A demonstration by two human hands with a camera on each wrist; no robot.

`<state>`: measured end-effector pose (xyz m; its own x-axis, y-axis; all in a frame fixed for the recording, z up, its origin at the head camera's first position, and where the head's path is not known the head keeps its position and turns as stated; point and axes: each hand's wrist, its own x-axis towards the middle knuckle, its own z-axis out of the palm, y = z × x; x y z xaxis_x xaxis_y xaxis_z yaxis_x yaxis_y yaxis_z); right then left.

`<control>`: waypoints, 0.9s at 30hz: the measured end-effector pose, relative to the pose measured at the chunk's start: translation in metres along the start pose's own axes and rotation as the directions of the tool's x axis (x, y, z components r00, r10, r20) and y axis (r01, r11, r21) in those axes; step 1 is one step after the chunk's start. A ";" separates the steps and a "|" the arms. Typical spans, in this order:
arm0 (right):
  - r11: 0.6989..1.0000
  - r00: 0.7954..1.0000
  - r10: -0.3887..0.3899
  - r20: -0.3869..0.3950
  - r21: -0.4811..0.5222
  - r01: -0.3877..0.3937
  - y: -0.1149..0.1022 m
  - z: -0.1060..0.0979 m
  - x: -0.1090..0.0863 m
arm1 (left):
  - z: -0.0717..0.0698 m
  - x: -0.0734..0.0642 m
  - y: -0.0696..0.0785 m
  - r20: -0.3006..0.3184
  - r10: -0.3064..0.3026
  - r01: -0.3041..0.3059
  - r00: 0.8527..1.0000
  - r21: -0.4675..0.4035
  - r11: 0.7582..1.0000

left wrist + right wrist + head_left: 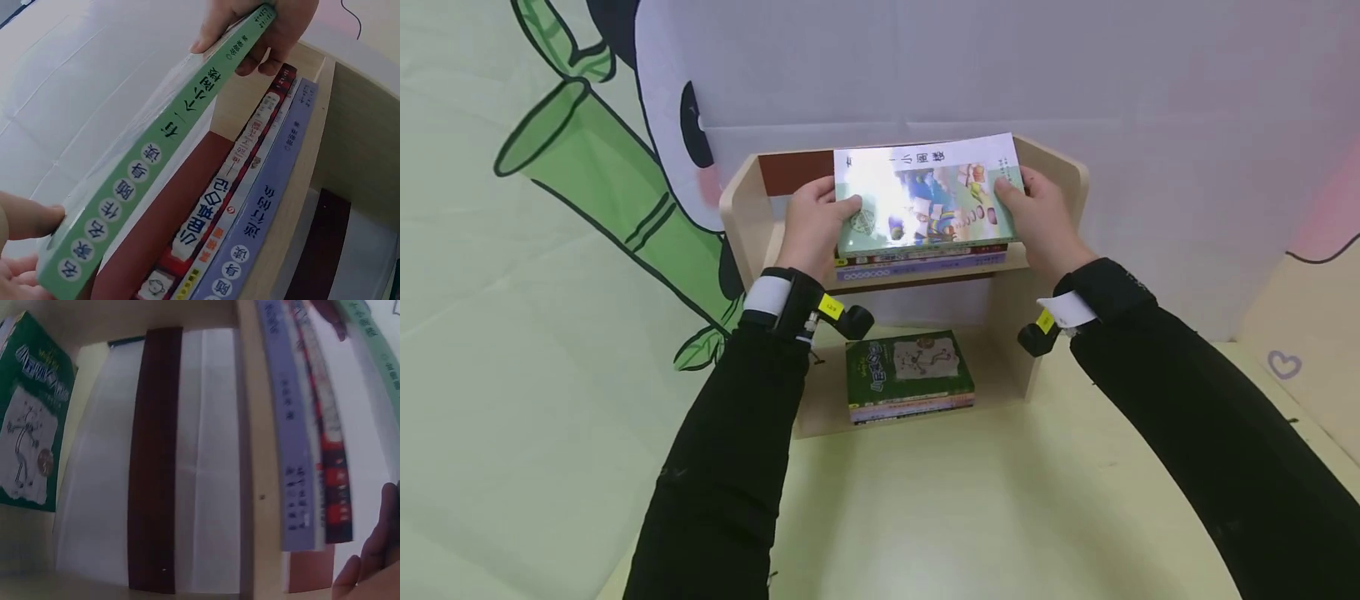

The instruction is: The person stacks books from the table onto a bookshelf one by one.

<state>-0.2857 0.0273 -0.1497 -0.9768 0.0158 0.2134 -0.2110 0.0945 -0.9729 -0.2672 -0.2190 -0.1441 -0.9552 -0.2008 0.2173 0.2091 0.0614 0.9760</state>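
Both hands hold a light green book (925, 200) level between them, its cover facing up toward the head camera. My left hand (813, 227) grips its left end, thumb on the cover and fingers beneath. At the other end my right hand (1047, 223) pinches it the same way. In the left wrist view the green spine (156, 156) stands apart from the stack below. That stack has a red book (219, 187) on top and a purple book (262, 194) at the bottom, lying on the upper shelf board (253, 456).
On the lower board of the small wooden bookshelf (741, 217) lies a second stack, topped by a dark green book (910, 367). The shelf's side panels rise close beside both hands. Behind hangs a printed cloth (880, 75); a pale yellow tabletop (925, 500) extends in front.
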 end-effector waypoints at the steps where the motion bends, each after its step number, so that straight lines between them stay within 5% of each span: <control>1: 1.000 1.000 0.005 -0.012 -0.020 -0.005 0.003 0.001 0.001 | 0.001 0.001 0.002 -0.002 0.007 -0.007 1.000 0.035 0.999; 5: 0.999 0.999 0.033 -0.038 -0.037 -0.035 0.009 0.007 0.007 | 0.001 0.003 0.005 -0.006 0.034 -0.033 0.999 0.162 0.986; 15: 0.988 0.996 0.089 -0.024 -0.123 -0.091 0.012 0.022 0.018 | -0.011 0.010 -0.005 -0.022 -0.007 0.013 1.000 0.303 0.953; 22: 0.950 0.984 0.179 -0.016 -0.257 -0.177 0.015 0.023 0.021 | -0.012 0.009 -0.017 -0.013 0.021 -0.012 1.000 0.484 0.875; 27: 0.914 0.972 0.235 -0.012 -0.337 -0.225 0.012 0.022 0.025 | -0.010 0.008 -0.018 -0.045 -0.017 0.036 0.999 0.462 0.886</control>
<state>-0.3131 0.0070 -0.1582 -0.9986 0.0491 -0.0206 0.0393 0.4185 -0.9074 -0.2768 -0.2320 -0.1595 -0.9481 -0.2459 0.2016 0.0547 0.4985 0.8652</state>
